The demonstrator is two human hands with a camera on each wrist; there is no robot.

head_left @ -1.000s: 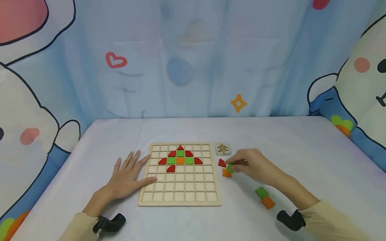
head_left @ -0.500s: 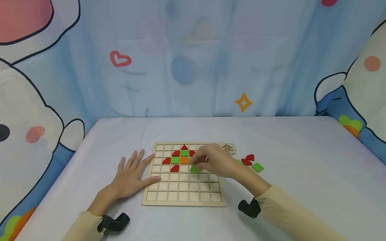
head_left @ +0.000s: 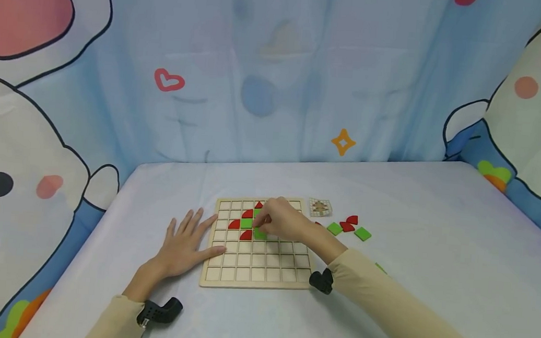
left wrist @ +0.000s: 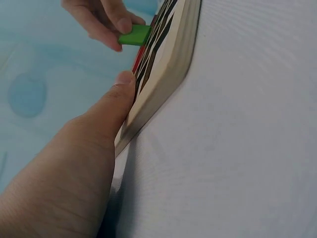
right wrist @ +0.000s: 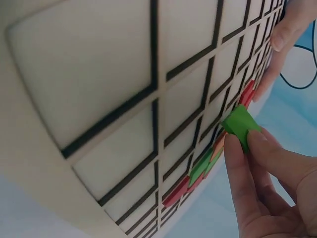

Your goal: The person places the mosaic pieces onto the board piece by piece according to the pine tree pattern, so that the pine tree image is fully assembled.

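A person's right hand (head_left: 280, 221) pinches a flat, square green tile (right wrist: 238, 122) between thumb and fingers, tilted at the middle of a gridded wooden board (head_left: 262, 288); contact with the grid cannot be told. A curved red tile (head_left: 246, 235) sits at the held piece's nine o'clock. The left hand (head_left: 181, 249), fingers straight and spread, touches the board's nine o'clock edge. Toward two o'clock on the white-clothed desk (head_left: 180, 183) lie a patterned card (head_left: 320, 207), its details too small to read, and loose red and green tiles (head_left: 363, 233).
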